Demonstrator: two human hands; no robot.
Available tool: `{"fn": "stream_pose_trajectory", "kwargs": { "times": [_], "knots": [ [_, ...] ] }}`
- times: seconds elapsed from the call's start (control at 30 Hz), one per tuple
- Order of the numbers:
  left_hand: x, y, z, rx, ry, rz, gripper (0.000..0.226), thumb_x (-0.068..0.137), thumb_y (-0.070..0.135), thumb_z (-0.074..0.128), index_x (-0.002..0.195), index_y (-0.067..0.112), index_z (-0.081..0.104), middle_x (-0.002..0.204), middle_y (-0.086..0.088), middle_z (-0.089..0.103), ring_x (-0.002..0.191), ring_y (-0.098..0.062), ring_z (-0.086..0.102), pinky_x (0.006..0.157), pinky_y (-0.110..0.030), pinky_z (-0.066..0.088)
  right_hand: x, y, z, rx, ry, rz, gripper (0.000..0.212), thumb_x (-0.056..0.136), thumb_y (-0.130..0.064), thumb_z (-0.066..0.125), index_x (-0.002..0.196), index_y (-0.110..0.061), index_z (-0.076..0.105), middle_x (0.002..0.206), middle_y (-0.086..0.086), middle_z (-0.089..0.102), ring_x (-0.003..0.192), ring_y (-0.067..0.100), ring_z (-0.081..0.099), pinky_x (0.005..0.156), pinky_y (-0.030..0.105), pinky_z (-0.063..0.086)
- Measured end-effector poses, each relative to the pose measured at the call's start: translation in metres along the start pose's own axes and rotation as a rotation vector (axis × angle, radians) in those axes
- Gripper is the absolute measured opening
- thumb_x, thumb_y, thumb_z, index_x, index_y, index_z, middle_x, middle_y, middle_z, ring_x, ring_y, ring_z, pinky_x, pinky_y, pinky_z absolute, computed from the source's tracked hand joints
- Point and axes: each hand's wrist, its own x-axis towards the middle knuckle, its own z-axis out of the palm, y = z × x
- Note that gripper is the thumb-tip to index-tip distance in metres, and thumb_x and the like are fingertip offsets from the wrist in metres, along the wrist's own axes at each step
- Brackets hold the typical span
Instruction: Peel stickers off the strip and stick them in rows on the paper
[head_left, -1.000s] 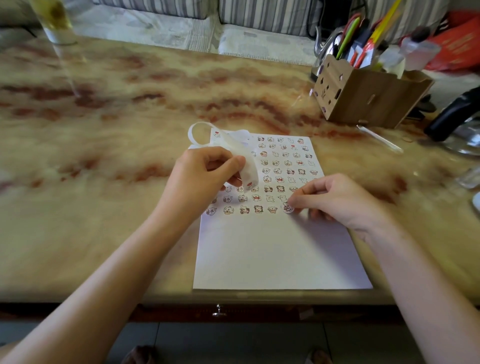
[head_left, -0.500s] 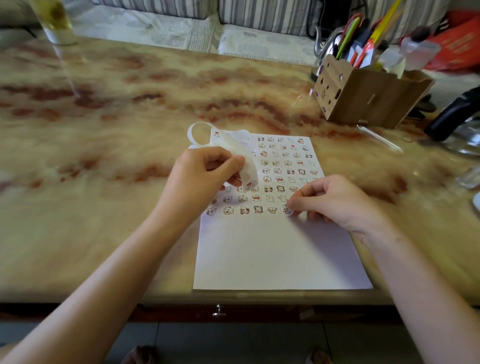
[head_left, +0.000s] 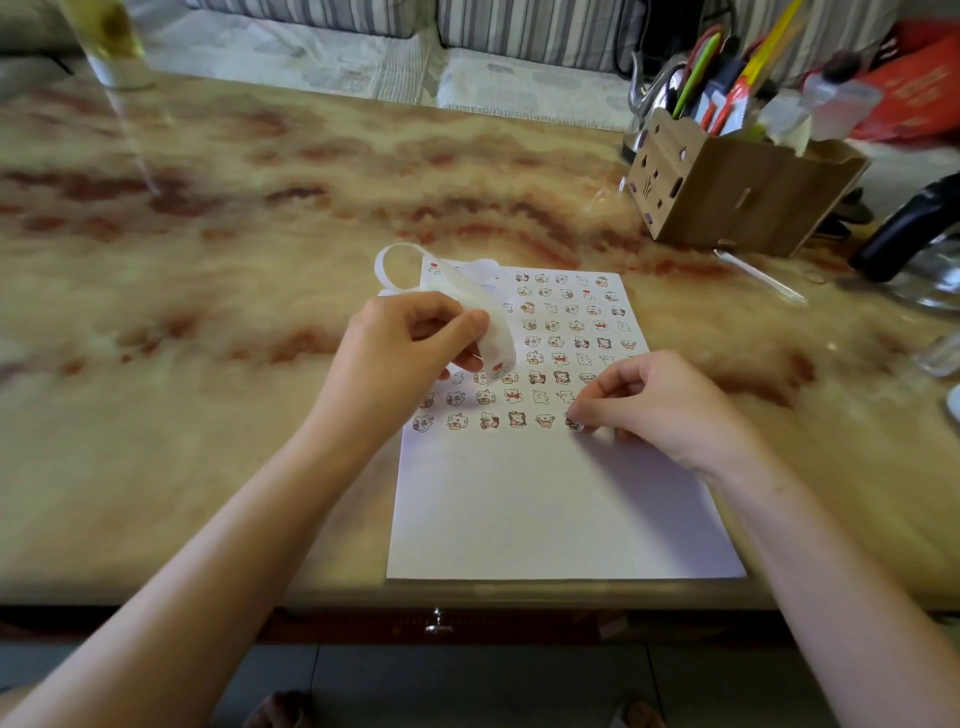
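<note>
A white sheet of paper (head_left: 550, 509) lies on the marble table near its front edge, its upper half filled with rows of small cartoon stickers. My left hand (head_left: 400, 353) holds the translucent sticker strip (head_left: 493, 332) between thumb and fingers above the sheet's left side; the strip's empty tail curls in a loop (head_left: 395, 265) behind it. My right hand (head_left: 660, 405) rests on the sheet with fingers curled, its fingertips on a sticker (head_left: 574, 423) at the right end of the lowest row.
A wooden organiser box (head_left: 727, 202) full of pens and scissors stands at the back right. A dark-handled glass kettle (head_left: 924, 244) sits at the far right, with a clear stick (head_left: 758, 278) lying beside the box. A glass (head_left: 114, 47) stands at the back left.
Almost nothing has moved. My right fingertips stay on the same sticker at the end of the lowest row, and my left hand keeps the strip in place.
</note>
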Motion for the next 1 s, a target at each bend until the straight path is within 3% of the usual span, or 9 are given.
{"fn": "stream_pose_trajectory", "kwargs": {
  "times": [0.3, 0.47, 0.57, 0.7, 0.87, 1.0],
  "knots": [
    [-0.001, 0.000, 0.001, 0.003, 0.003, 0.000, 0.019, 0.091, 0.022, 0.061, 0.080, 0.010, 0.072, 0.069, 0.002, 0.072, 0.060, 0.003, 0.063, 0.057, -0.008, 0.046, 0.006, 0.006, 0.000, -0.043, 0.002, -0.035, 0.012, 0.071, -0.015, 0.082, 0.072, -0.011, 0.070, 0.057, -0.003, 0.063, 0.056, 0.011, 0.049, 0.056, 0.026, 0.034],
    [-0.001, 0.001, 0.001, 0.004, 0.004, 0.001, 0.019, 0.091, 0.023, 0.061, 0.081, 0.011, 0.072, 0.068, 0.003, 0.072, 0.062, 0.003, 0.065, 0.058, -0.008, 0.047, 0.009, 0.010, -0.002, -0.065, -0.003, -0.045, 0.017, 0.071, -0.020, 0.083, 0.073, -0.015, 0.067, 0.052, -0.008, 0.055, 0.048, 0.004, 0.044, 0.050, 0.022, 0.030],
    [-0.001, 0.000, 0.001, -0.002, 0.002, -0.008, 0.019, 0.090, 0.023, 0.061, 0.081, 0.011, 0.072, 0.068, 0.003, 0.072, 0.061, 0.003, 0.064, 0.057, -0.007, 0.046, 0.012, 0.012, -0.005, -0.030, -0.041, -0.039, 0.028, 0.070, -0.017, 0.083, 0.084, -0.016, 0.059, 0.044, -0.009, 0.050, 0.038, 0.001, 0.040, 0.050, 0.025, 0.031],
    [-0.001, 0.000, 0.000, 0.006, 0.002, -0.002, 0.019, 0.091, 0.023, 0.061, 0.081, 0.010, 0.072, 0.069, 0.002, 0.073, 0.062, 0.002, 0.065, 0.060, -0.011, 0.048, 0.014, 0.012, -0.011, -0.016, -0.113, -0.047, 0.021, 0.078, -0.009, 0.075, 0.091, -0.010, 0.058, 0.043, -0.008, 0.052, 0.038, 0.004, 0.042, 0.045, 0.019, 0.034],
    [-0.001, 0.000, 0.000, -0.002, -0.003, -0.005, 0.019, 0.090, 0.022, 0.061, 0.080, 0.011, 0.071, 0.071, 0.000, 0.073, 0.066, -0.001, 0.067, 0.061, -0.013, 0.049, 0.013, 0.012, -0.009, -0.044, -0.102, -0.044, 0.035, 0.066, -0.025, 0.085, 0.087, -0.016, 0.058, 0.046, -0.010, 0.052, 0.040, 0.003, 0.041, 0.048, 0.022, 0.032],
    [-0.002, 0.000, 0.001, 0.000, -0.006, -0.004, 0.019, 0.091, 0.022, 0.061, 0.081, 0.010, 0.072, 0.072, 0.000, 0.074, 0.066, -0.001, 0.067, 0.062, -0.014, 0.049, 0.014, 0.012, -0.013, -0.055, -0.143, -0.042, 0.029, 0.072, -0.016, 0.081, 0.088, -0.013, 0.058, 0.045, -0.011, 0.052, 0.040, 0.003, 0.041, 0.045, 0.018, 0.032]
  ]
}}
